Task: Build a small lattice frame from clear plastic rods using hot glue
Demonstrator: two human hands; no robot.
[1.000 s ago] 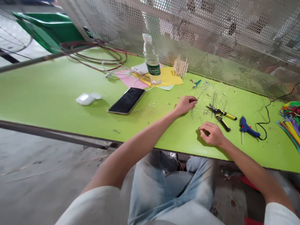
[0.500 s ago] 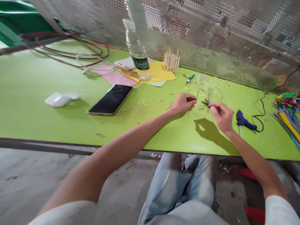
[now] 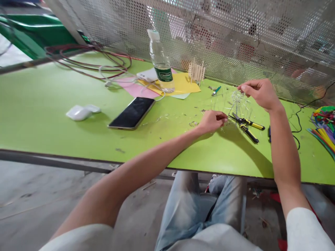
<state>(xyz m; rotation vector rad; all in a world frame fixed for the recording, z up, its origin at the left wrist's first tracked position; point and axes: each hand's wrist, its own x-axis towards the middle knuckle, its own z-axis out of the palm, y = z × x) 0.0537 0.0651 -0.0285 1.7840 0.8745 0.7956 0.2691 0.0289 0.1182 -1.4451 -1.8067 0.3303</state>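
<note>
Head view looks down past the person's pale jeans [image 3: 183, 209] and over the near edge of the green desk [image 3: 52, 104]. The left hand [image 3: 212, 122] lies low near the middle of the desk, its fingertips [image 3: 224, 118] drawn into a light pinch, seemingly to steady something fine, though anything between them is too thin to make out. The right hand [image 3: 259, 93] is raised toward the far edge, fingers reaching over a tangle of clear thin strands [image 3: 239, 101]; whether this grip is closed on a strand or released cannot be told. That tangle stands between the two hands, with loose clippings scattered around it. Just below it lie yellow-and-black snips [image 3: 247, 124], apparently left there to be within easy reach. A blue glue gun [image 3: 269, 134] shows only in part behind the right forearm [image 3: 284, 150], and bundled coloured strips [image 3: 321, 130] sit at the right edge. Toward the left are a smartphone [image 3: 132, 113] and a white earbud case [image 3: 78, 113], set well away from the clippings. Along the far edge, a water bottle [image 3: 161, 61] stands on yellow paper [image 3: 183, 83], beside a small wooden-stick rack [image 3: 196, 71], against a perforated metal screen [image 3: 235, 35].
</note>
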